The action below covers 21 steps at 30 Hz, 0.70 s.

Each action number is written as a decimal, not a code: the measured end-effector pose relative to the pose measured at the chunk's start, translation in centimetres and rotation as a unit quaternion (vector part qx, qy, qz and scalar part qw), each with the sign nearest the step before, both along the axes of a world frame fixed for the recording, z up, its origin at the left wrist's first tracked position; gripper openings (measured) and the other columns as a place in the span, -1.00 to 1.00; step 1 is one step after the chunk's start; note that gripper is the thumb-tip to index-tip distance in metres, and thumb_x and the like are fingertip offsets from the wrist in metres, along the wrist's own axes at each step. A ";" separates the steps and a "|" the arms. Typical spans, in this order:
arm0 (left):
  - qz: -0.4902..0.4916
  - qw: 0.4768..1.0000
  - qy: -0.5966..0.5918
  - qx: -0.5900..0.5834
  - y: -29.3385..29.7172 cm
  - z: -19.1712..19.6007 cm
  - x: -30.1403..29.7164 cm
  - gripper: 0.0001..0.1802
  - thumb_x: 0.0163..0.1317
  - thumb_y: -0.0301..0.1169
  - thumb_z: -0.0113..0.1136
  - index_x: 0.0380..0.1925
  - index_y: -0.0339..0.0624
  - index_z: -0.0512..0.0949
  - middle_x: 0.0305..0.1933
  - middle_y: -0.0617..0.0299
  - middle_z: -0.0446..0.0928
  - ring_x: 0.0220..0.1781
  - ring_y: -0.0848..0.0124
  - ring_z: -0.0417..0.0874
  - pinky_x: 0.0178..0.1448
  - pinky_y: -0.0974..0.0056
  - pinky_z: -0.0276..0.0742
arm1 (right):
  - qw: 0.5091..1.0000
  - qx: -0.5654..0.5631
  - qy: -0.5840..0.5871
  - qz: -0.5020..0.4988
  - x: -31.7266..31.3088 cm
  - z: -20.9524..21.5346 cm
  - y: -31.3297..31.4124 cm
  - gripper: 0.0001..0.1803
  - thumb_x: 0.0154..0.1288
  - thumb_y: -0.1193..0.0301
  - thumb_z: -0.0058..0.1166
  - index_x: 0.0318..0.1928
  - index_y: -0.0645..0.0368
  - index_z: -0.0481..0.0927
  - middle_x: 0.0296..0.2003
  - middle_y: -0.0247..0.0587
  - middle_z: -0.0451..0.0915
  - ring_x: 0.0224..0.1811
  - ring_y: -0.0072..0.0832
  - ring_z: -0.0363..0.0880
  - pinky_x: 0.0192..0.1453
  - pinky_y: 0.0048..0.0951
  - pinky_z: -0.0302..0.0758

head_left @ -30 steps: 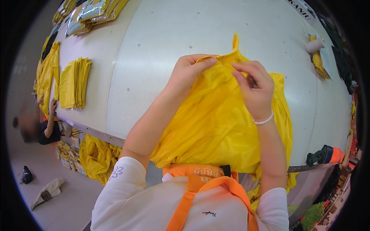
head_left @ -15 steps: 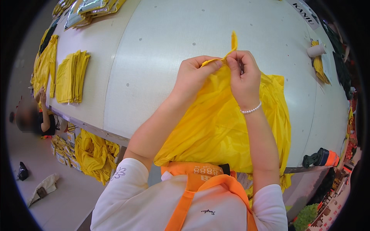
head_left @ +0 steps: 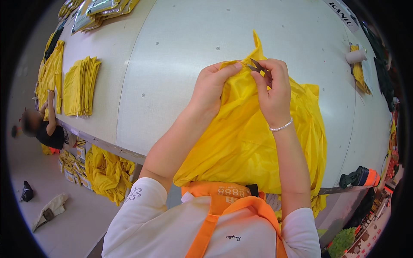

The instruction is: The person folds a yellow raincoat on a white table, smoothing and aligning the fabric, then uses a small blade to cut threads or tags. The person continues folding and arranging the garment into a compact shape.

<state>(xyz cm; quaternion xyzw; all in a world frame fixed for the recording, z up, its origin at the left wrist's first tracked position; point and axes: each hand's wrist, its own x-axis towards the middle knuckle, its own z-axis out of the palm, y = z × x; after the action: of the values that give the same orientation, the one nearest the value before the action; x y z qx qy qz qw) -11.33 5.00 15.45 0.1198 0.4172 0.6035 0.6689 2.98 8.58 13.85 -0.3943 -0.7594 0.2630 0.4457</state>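
A thin, shiny yellow garment (head_left: 251,137) lies in loose folds across the table edge in front of me, partly against my orange apron. My left hand (head_left: 208,88) is closed on its upper edge, pinching the fabric between thumb and fingers. In my right hand (head_left: 276,88), just to the right, is a pair of dark thread snips (head_left: 257,66). Their blades are parted and point left, at the fabric beside my left fingertips. A narrow tip of the yellow cloth sticks up beyond both hands.
A stack of folded yellow pieces (head_left: 81,86) lies on the table at left, with bagged packets (head_left: 103,10) behind. A co-worker (head_left: 46,129) stands at the left side. At right are a white thread cone (head_left: 356,56) and a dark-and-orange bundle (head_left: 360,176). Yellow cloth (head_left: 107,172) is heaped below the table.
My fingertips have moved apart from their pinch together on the fabric. The snips' blades, tucked in my right hand before, now show parted at the cloth. The raised cloth tip has shifted slightly left.
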 end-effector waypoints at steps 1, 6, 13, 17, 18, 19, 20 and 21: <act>-0.002 1.000 0.004 0.003 0.0 -0.1 0.0 -0.80 0.19 -0.46 0.12 -0.25 -0.40 0.54 -0.26 0.14 0.60 -0.25 0.46 0.61 -0.15 0.39 0.52 | 1.000 0.013 -0.004 0.001 -0.1 0.0 0.1 -0.78 0.20 0.52 0.12 -0.15 0.22 0.42 -0.27 -0.29 0.41 -0.41 -0.56 0.36 -0.36 -0.62 0.41; -0.005 1.000 0.028 0.009 -0.1 -0.4 0.0 -0.79 0.19 -0.46 0.13 -0.25 -0.41 0.55 -0.28 0.17 0.59 -0.27 0.50 0.58 -0.17 0.42 0.49 | 0.998 -0.044 0.051 -0.011 -0.5 1.6 -0.3 -0.85 0.15 0.58 0.14 -0.26 0.22 0.47 -0.32 -0.32 0.44 -0.49 -0.59 0.35 -0.45 -0.64 0.35; -0.010 0.997 0.076 0.018 -0.3 -0.1 0.6 -0.82 0.19 -0.44 0.12 -0.32 -0.38 0.55 -0.31 0.20 0.57 -0.28 0.53 0.55 -0.19 0.44 0.46 | 0.996 -0.030 0.085 -0.009 -1.0 1.4 0.5 -0.90 0.13 0.61 0.14 -0.39 0.22 0.48 -0.46 -0.39 0.41 -0.55 -0.67 0.29 -0.49 -0.64 0.27; -0.003 0.999 0.028 -0.020 -0.3 0.4 0.8 -0.80 0.20 -0.41 0.12 -0.31 -0.37 0.53 -0.29 0.18 0.57 -0.25 0.48 0.57 -0.17 0.41 0.48 | 0.983 -0.111 0.146 -0.018 -0.7 -0.4 0.1 -0.91 0.21 0.58 0.09 -0.31 0.23 0.45 -0.41 -0.40 0.40 -0.50 -0.71 0.28 -0.45 -0.67 0.27; 0.000 1.000 0.012 -0.025 -0.3 0.6 0.8 -0.79 0.20 -0.40 0.11 -0.29 -0.37 0.53 -0.28 0.18 0.57 -0.25 0.47 0.58 -0.16 0.40 0.48 | 0.976 -0.137 0.169 -0.008 -0.5 -0.3 -0.2 -0.91 0.23 0.56 0.07 -0.27 0.23 0.44 -0.39 -0.40 0.40 -0.48 -0.71 0.28 -0.43 -0.67 0.27; 0.004 1.000 -0.003 -0.031 -0.3 0.8 0.6 -0.79 0.20 -0.40 0.11 -0.28 -0.37 0.52 -0.27 0.17 0.58 -0.24 0.46 0.58 -0.14 0.39 0.49 | 0.968 -0.162 0.193 0.003 -0.4 0.1 -0.7 -0.90 0.25 0.55 0.05 -0.24 0.22 0.43 -0.37 -0.40 0.40 -0.47 -0.72 0.28 -0.42 -0.67 0.27; 0.007 0.999 -0.018 -0.036 -0.3 0.8 0.6 -0.78 0.20 -0.40 0.11 -0.27 -0.37 0.52 -0.26 0.17 0.58 -0.24 0.45 0.59 -0.13 0.38 0.49 | 0.958 -0.188 0.217 0.014 -0.3 0.2 -0.9 -0.88 0.27 0.53 0.03 -0.20 0.22 0.41 -0.35 -0.40 0.39 -0.45 -0.72 0.28 -0.41 -0.68 0.28; 0.006 0.999 -0.018 -0.037 -0.2 0.7 0.5 -0.78 0.21 -0.40 0.10 -0.26 -0.37 0.51 -0.26 0.17 0.58 -0.23 0.45 0.59 -0.13 0.38 0.49 | 0.968 -0.166 0.187 0.009 0.0 -0.3 -0.9 -0.87 0.27 0.52 0.03 -0.18 0.21 0.41 -0.33 -0.38 0.39 -0.44 -0.70 0.29 -0.40 -0.67 0.29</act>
<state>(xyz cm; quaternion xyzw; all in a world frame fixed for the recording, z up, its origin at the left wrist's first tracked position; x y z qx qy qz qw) -10.80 4.78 16.10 0.0816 0.4283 0.5937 0.6763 3.02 7.69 13.56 -0.3993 -0.6119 0.4586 0.5058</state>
